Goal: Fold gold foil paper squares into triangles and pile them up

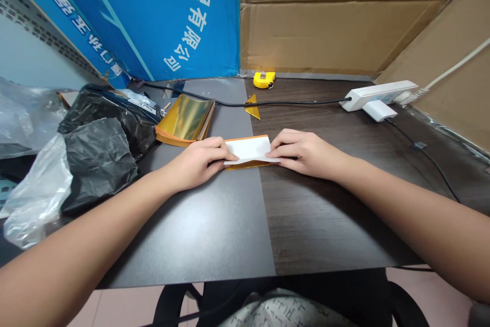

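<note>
A small sheet of paper point(250, 148), white on its upper face with a gold underside and an orange far edge, lies between my hands on the table. Its near edge is folded up. My left hand point(201, 161) grips the left end of the sheet, fingers closed on it. The right end is pinched by my right hand point(302, 152). Beyond my left hand sits a stack of gold paper point(184, 119). A folded gold triangle point(252, 107) lies farther back, beside a black cable.
Crumpled black and clear plastic bags point(101, 158) cover the left side. A yellow tape measure point(264, 80) stands near the cardboard wall point(325, 31). At the right back is a white power strip point(378, 93) with a plugged-in adapter and cables. The table point(214, 235) ends in front.
</note>
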A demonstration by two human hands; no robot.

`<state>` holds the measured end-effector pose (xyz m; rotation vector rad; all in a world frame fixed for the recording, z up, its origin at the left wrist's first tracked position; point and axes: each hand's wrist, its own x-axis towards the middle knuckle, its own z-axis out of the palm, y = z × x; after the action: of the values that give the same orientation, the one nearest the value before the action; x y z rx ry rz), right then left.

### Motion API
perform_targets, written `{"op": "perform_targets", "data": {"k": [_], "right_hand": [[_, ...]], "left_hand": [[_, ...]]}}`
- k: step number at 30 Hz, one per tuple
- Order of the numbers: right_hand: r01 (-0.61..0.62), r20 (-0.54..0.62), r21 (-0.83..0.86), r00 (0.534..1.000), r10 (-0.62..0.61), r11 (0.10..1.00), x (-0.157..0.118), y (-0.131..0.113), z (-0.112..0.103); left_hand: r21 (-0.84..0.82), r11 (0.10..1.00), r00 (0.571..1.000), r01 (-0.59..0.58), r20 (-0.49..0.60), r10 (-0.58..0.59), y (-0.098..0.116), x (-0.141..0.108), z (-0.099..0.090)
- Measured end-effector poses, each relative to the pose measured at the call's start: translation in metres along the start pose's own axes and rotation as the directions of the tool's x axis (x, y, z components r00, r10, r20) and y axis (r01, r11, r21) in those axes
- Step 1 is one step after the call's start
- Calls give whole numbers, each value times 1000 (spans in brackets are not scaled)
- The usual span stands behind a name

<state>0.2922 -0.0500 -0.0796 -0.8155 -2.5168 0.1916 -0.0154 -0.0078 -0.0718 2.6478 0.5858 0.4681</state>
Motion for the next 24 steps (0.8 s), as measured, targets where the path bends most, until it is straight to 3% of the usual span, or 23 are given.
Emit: {"op": "perform_targets", "data": {"k": [9,16,20,24], "right_hand": [[100,125,-151,989,-81,983,3,-2,-10],[56,110,-313,994,-23,948,9,7,-8],[152,126,-340,985,-115,928,11,-9,-7],[183,135,-256,979,-152,949,11,-27,-1]], "left_hand": [[41,983,981,-178,80,174,-7,-1,-10],[151,959,964,-240,154,217,8,0,-6],[105,966,962,-235,165,216,11,0,-1],[92,971,966,-219,163,202,9,0,2]]}}
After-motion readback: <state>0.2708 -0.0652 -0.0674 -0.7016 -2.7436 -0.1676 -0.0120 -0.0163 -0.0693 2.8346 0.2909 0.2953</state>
